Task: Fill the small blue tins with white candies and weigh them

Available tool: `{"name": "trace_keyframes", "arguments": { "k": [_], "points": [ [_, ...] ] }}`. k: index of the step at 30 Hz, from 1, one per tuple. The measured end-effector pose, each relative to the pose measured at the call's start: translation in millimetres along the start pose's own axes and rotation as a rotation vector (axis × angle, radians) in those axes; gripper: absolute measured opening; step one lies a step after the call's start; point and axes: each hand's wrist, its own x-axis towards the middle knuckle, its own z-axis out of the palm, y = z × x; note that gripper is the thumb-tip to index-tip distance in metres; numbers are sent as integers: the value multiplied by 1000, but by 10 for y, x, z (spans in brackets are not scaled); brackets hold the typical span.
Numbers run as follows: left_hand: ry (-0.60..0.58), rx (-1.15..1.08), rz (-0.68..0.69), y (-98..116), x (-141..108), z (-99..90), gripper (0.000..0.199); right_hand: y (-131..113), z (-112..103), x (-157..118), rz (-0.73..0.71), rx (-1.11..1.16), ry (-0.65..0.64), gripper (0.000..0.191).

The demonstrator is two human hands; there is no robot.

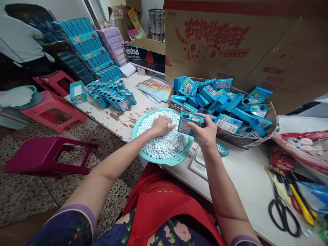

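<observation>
My left hand (pixel 162 125) reaches into a turquoise basin (pixel 176 160) filled with small white and pale blue candies (pixel 164 148). Its fingers look spread, and the tips rest among the candies. In my right hand (pixel 207 134) is a small blue candy box (pixel 188 122), gripped over the basin's right edge with its printed side toward me. Beneath the right forearm lies a white scale (pixel 201 164), partly hidden, with another blue box (pixel 222 149) beside it. Just behind the right hand stands a cardboard tray (pixel 246 144) heaped with similar blue boxes (pixel 210 92).
Several blue boxes (pixel 112 94) stand grouped on the table's left part, before stacked blue display cartons (pixel 84 44). Black-handled scissors (pixel 284 215) lie at right. A large carton (pixel 210 41) rises behind. Stools (pixel 46 155) and a person's white sleeve (pixel 19 37) are at left.
</observation>
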Motion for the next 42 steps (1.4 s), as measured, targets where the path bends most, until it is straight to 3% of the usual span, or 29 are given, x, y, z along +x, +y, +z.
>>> {"name": "trace_keyframes", "arguments": {
  "k": [4, 9, 11, 15, 17, 20, 25, 30, 37, 42],
  "points": [
    [-36, 136, 59, 133, -78, 152, 50, -5, -31, -6, 12, -49, 21, 49],
    [85, -50, 34, 45, -78, 190, 32, 18, -66, -29, 20, -81, 28, 50],
    [191, -322, -49, -28, -39, 174, 30, 27, -78, -35, 5, -110, 23, 49],
    [299, -1150, -256, -29, 25, -58, 34, 2, -27, -38, -66, -186, -27, 48],
    [305, -1484, -267, 67, 26, -270, 34, -38, 70, -41, -123, -257, -62, 46],
    [324, -1735, -205, 260, 6, -558, 35, -107, 281, -50, -200, -397, -115, 43],
    [413, -1785, -199, 417, -18, -669, 39, -165, 513, -52, -218, -521, -184, 37],
    [487, -1694, -142, 409, -21, -628, 43, -174, 506, -20, -239, -524, -200, 39],
    [455, -1607, -51, 465, 10, -663, 49, -184, 523, 9, -209, -476, -235, 42],
    [488, -1628, -87, 508, 21, -708, 53, -171, 505, -12, -181, -362, -239, 43]
  ]
}}
